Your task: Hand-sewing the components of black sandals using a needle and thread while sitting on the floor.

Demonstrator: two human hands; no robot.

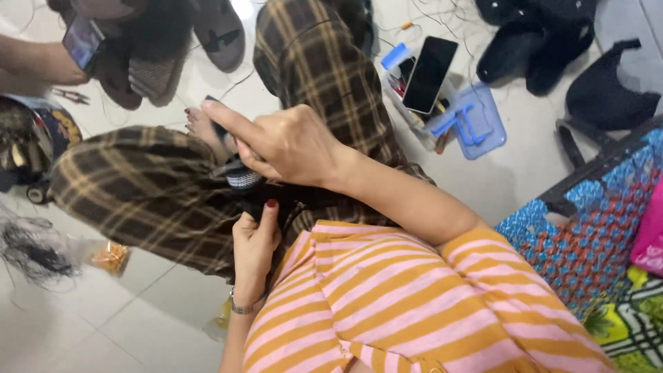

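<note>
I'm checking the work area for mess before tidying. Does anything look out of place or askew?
Yes. A dark phone lies tilted across an open blue box instead of flat on the floor. A loose tangle of black thread is strewn over the tiles at left, and sandals lie scattered near the top.

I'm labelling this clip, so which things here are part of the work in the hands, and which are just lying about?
In hand:
left hand pinching the dark piece
right hand, forefinger out, on the same piece

Lying about:
phone on the blue box
sandals
black shoes
patterned cloth
loose black threads
</note>
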